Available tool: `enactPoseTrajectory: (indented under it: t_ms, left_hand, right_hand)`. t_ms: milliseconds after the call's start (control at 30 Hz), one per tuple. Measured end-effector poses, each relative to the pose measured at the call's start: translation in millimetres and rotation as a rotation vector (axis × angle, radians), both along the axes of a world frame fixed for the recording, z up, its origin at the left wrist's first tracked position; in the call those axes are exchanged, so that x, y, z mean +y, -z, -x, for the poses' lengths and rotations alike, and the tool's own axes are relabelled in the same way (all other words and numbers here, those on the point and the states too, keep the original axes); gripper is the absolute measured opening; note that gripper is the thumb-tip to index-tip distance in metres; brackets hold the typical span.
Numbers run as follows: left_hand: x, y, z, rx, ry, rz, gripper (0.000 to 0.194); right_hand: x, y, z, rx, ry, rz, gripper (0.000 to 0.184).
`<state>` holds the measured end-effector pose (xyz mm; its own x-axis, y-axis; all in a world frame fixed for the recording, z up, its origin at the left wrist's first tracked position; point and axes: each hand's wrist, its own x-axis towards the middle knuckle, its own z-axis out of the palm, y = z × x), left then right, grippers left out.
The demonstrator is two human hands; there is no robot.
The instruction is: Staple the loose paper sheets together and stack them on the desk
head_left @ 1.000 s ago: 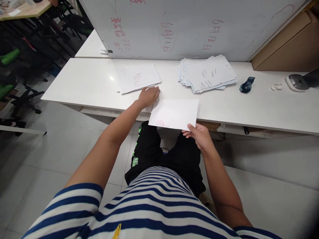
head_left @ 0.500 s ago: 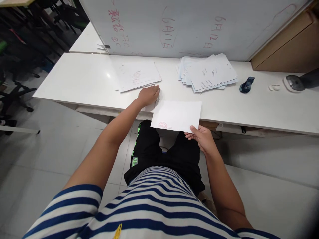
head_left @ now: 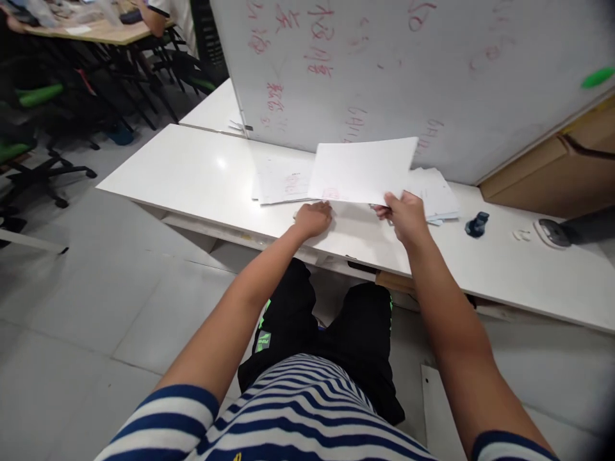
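Note:
My right hand (head_left: 406, 216) pinches a white sheet of paper (head_left: 362, 168) at its near right corner. The sheet is raised and tilted above the desk, with a faint red round stamp near its lower left. My left hand (head_left: 314, 219) rests palm down on the white desk (head_left: 192, 176) near its front edge, fingers lying on the surface and holding nothing visible. Just beyond it lies a small stack of papers (head_left: 281, 181) with red writing. A thicker pile of papers (head_left: 439, 195) sits to the right, partly hidden behind the raised sheet.
A whiteboard (head_left: 384, 77) with red writing stands along the desk's back. To the right are a dark blue object (head_left: 477, 224), a small white item (head_left: 521, 235), a grey-and-white device (head_left: 552, 232) and a cardboard box (head_left: 528, 176). A person (head_left: 180, 25) is near the far table.
My right hand has lifted the sheet up and away from my lap, over the desk's back part. The left hand stays on the desk. The view has tilted upward.

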<state>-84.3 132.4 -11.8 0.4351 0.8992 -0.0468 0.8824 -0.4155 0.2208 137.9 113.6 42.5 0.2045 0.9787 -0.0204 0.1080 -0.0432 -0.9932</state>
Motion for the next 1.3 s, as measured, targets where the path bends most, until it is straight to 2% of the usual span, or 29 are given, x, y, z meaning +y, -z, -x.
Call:
enactPoseTrajectory:
  t_ms: [100, 200, 267, 400, 567, 633, 700, 767, 833, 900, 933, 1000, 1067, 1133, 1233, 1300]
  left_hand:
    - [-3, 3.0, -1, -0.034, -0.007, -0.054, 0.042]
    - [-5, 4.6, -2, -0.051, 0.011, -0.094, 0.041]
    - [-5, 5.2, -2, -0.047, 0.020, -0.098, 0.040]
    - [-6, 4.3, -1, -0.042, 0.017, -0.079, 0.039]
    - [-6, 2.5, 1, -0.046, 0.025, -0.060, 0.037]
    - [-6, 3.4, 2, -0.052, 0.022, -0.064, 0.038]
    - [-6, 5.1, 2, -0.052, 0.016, -0.069, 0.040]
    - [-5, 6.6, 3, -0.044, 0.016, -0.067, 0.042]
    - [-4, 6.7, 5, -0.037, 0.023, -0.058, 0.041]
    - [-2, 5.3, 7, -0.035, 0.025, -0.053, 0.040]
    - [-2, 4.3, 7, -0.037, 0.016, -0.056, 0.040]
    - [-3, 2.6, 6, -0.048, -0.034, -0.070, 0.039]
    - [-5, 1.9, 2, -0.063, -0.113, -0.093, 0.039]
    - [-9, 1.2, -3, -0.078, -0.202, -0.130, 0.040]
    - [-13, -4.6, -9, -0.099, -0.312, -0.193, 0.045]
    - [-13, -14.2, -8, -0.121, -0.350, -0.259, 0.049]
  right_hand:
    - [72, 2.3, 64, -0.302, -0.175, 0.154, 0.012]
    - [106, 11.4, 113, -0.569, -0.294, 0.197, 0.013]
    - [114, 19.0, 130, -0.663, -0.333, 0.187, 0.013]
    - [115, 34.1, 143, -0.914, -0.343, 0.150, 0.016]
    - [117, 39.4, 153, -1.142, -0.284, 0.174, 0.039]
    - [116, 35.1, 146, -1.185, -0.254, 0.171, 0.049]
    - [109, 31.5, 125, -1.216, -0.199, 0.092, 0.054]
    - [94, 33.5, 87, -1.229, -0.097, -0.055, 0.053]
    - [73, 44.0, 39, -1.208, 0.045, -0.154, 0.050]
    - [49, 60.5, -6, -1.182, 0.238, -0.092, 0.054]
    - [38, 69.3, -24, -1.174, 0.275, -0.015, 0.058]
    - [20, 83.7, -47, -1.155, 0.210, 0.113, 0.065]
    - [9, 91.5, -53, -1.145, 0.165, 0.130, 0.064]
    - [3, 92.7, -49, -1.151, 0.181, 0.075, 0.058]
    - [0, 87.7, -41, -1.117, 0.197, -0.025, 0.049]
    - [-1, 82.2, -40, -1.089, 0.195, -0.073, 0.045]
